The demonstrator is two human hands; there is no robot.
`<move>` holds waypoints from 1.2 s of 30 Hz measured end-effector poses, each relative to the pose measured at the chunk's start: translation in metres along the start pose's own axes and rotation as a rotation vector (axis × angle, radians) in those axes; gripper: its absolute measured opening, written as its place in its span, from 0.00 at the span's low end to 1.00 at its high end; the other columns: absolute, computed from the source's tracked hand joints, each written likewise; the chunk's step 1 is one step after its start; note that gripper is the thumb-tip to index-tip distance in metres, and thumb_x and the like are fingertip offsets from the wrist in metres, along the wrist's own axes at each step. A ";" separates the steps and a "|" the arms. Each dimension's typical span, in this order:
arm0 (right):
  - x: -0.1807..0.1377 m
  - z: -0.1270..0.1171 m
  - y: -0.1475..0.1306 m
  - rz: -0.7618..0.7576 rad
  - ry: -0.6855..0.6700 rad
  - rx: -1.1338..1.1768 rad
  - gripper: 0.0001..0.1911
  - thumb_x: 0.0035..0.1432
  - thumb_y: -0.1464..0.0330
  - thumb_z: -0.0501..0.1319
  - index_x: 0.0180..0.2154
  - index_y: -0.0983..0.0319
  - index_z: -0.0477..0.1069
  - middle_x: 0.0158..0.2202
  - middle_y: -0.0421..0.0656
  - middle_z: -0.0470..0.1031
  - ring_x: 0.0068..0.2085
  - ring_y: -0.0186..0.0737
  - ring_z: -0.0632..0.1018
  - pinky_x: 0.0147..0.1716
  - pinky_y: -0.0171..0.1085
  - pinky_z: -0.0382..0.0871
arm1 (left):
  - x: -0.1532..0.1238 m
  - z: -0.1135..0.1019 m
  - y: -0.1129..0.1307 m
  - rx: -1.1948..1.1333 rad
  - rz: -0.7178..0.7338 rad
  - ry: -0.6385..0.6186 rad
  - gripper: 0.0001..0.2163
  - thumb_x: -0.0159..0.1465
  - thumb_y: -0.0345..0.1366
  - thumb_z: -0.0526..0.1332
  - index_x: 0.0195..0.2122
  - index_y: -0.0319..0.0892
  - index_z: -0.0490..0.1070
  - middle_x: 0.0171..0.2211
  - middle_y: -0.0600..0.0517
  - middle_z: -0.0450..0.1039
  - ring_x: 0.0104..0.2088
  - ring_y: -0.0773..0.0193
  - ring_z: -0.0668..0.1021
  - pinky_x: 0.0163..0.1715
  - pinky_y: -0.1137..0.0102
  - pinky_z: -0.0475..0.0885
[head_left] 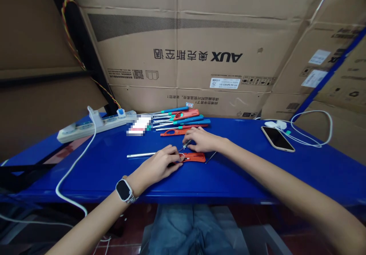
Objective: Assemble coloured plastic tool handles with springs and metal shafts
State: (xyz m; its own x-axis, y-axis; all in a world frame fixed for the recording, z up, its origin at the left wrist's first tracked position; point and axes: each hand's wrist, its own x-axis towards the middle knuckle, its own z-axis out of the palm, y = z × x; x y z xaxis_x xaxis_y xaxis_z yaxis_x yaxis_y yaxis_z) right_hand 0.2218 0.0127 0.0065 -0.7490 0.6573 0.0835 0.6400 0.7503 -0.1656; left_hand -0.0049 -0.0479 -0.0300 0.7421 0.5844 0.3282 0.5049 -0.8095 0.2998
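On the blue table, my left hand [161,163] is closed over the middle of a long-nosed lighter. Its silver metal tube [140,155] sticks out to the left, and its orange handle shell [197,157] lies to the right with small inner parts showing. Just above the shell, my right hand [199,138] pinches a small thin part [186,144]; a thin wire seems to run from it toward the shell. A separate orange lighter shell piece [174,132] lies behind my right fingertips. Right of the handle rests a thin dark rod [211,157].
Several red and blue long-nosed lighters [183,118] lie behind my hands. A white power strip [85,127] with a plugged-in cable stands at the left. A phone [277,138] and a white charger cable [311,142] lie at the right. A cardboard wall [183,30] bounds the back.
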 end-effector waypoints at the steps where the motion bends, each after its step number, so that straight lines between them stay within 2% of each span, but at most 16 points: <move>1: 0.002 -0.002 0.000 -0.002 -0.022 -0.009 0.07 0.58 0.74 0.63 0.40 0.62 0.76 0.46 0.48 0.78 0.52 0.52 0.73 0.51 0.52 0.63 | 0.000 0.000 0.000 -0.002 0.003 0.002 0.09 0.71 0.36 0.56 0.39 0.43 0.75 0.38 0.49 0.70 0.40 0.61 0.74 0.41 0.67 0.71; 3: 0.000 -0.005 -0.002 0.001 -0.007 0.000 0.04 0.59 0.73 0.63 0.38 0.62 0.75 0.42 0.47 0.79 0.47 0.49 0.76 0.47 0.48 0.65 | 0.000 0.001 0.001 -0.004 0.013 0.009 0.09 0.71 0.36 0.56 0.39 0.43 0.76 0.38 0.49 0.71 0.40 0.61 0.75 0.41 0.67 0.72; 7: -0.017 -0.007 -0.012 0.014 0.089 0.088 0.06 0.62 0.72 0.60 0.41 0.62 0.73 0.36 0.44 0.80 0.36 0.41 0.77 0.37 0.38 0.66 | -0.001 -0.001 0.004 0.005 0.041 0.087 0.10 0.71 0.38 0.56 0.44 0.44 0.76 0.41 0.48 0.72 0.43 0.59 0.75 0.45 0.65 0.73; 10: -0.032 -0.003 -0.020 -0.005 0.170 0.099 0.07 0.65 0.71 0.58 0.43 0.62 0.73 0.40 0.45 0.80 0.39 0.41 0.78 0.42 0.40 0.67 | 0.002 -0.006 0.006 0.014 0.010 0.271 0.10 0.70 0.38 0.56 0.46 0.43 0.75 0.43 0.46 0.72 0.44 0.58 0.75 0.47 0.62 0.72; 12: -0.039 0.002 -0.023 -0.011 0.205 0.110 0.08 0.66 0.71 0.57 0.44 0.61 0.73 0.44 0.45 0.80 0.43 0.42 0.78 0.46 0.41 0.67 | 0.008 -0.012 0.003 0.005 -0.070 0.352 0.10 0.69 0.40 0.58 0.45 0.43 0.74 0.44 0.46 0.72 0.45 0.57 0.75 0.47 0.61 0.72; 14: -0.043 0.006 -0.024 -0.003 0.218 0.129 0.09 0.68 0.70 0.55 0.46 0.60 0.72 0.46 0.45 0.79 0.45 0.43 0.78 0.48 0.42 0.67 | 0.019 -0.018 -0.001 -0.033 -0.163 0.278 0.12 0.65 0.44 0.62 0.44 0.42 0.74 0.43 0.47 0.74 0.46 0.55 0.75 0.47 0.61 0.72; 17: -0.046 0.011 -0.024 0.023 0.234 0.149 0.11 0.69 0.68 0.53 0.48 0.60 0.72 0.47 0.46 0.79 0.46 0.43 0.77 0.48 0.43 0.67 | 0.036 -0.026 -0.008 -0.186 -0.210 -0.056 0.13 0.62 0.45 0.64 0.38 0.41 0.77 0.37 0.49 0.77 0.38 0.58 0.77 0.40 0.65 0.72; 20: -0.047 0.014 -0.023 0.032 0.249 0.156 0.12 0.70 0.68 0.52 0.49 0.60 0.72 0.47 0.46 0.78 0.47 0.43 0.77 0.48 0.43 0.68 | 0.046 -0.028 -0.010 -0.326 -0.224 -0.171 0.13 0.63 0.44 0.61 0.35 0.38 0.77 0.31 0.50 0.77 0.29 0.64 0.75 0.30 0.71 0.68; 24: -0.049 0.015 -0.024 0.024 0.251 0.169 0.12 0.71 0.68 0.51 0.49 0.60 0.72 0.48 0.46 0.78 0.48 0.43 0.77 0.49 0.42 0.68 | 0.047 -0.024 -0.009 -0.403 -0.228 -0.145 0.15 0.63 0.45 0.60 0.33 0.37 0.77 0.27 0.52 0.76 0.26 0.67 0.72 0.27 0.73 0.66; 31: -0.050 0.016 -0.029 0.063 0.256 0.245 0.13 0.71 0.69 0.50 0.49 0.60 0.71 0.48 0.46 0.78 0.48 0.42 0.78 0.49 0.42 0.68 | 0.046 -0.017 -0.011 -0.366 -0.175 -0.053 0.13 0.64 0.45 0.60 0.34 0.39 0.76 0.31 0.51 0.77 0.31 0.64 0.75 0.33 0.70 0.70; 33: -0.050 0.016 -0.029 0.084 0.249 0.240 0.13 0.71 0.69 0.49 0.49 0.60 0.71 0.48 0.46 0.78 0.47 0.43 0.77 0.49 0.42 0.67 | 0.042 -0.015 -0.011 -0.304 -0.179 -0.018 0.14 0.63 0.47 0.63 0.38 0.40 0.76 0.34 0.50 0.77 0.33 0.62 0.76 0.36 0.68 0.71; 36: -0.052 0.016 -0.030 0.133 0.232 0.200 0.13 0.71 0.68 0.48 0.48 0.60 0.70 0.46 0.47 0.77 0.45 0.43 0.76 0.48 0.42 0.66 | 0.031 -0.012 -0.011 -0.193 -0.187 0.005 0.21 0.58 0.51 0.67 0.46 0.42 0.74 0.42 0.48 0.76 0.40 0.58 0.77 0.41 0.65 0.72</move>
State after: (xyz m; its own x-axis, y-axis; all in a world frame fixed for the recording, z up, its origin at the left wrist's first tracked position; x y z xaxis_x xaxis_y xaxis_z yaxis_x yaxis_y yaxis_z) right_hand 0.2382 -0.0453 -0.0089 -0.5876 0.7642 0.2661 0.6657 0.6435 -0.3779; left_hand 0.0071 -0.0207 -0.0126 0.6415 0.7234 0.2553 0.5392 -0.6619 0.5207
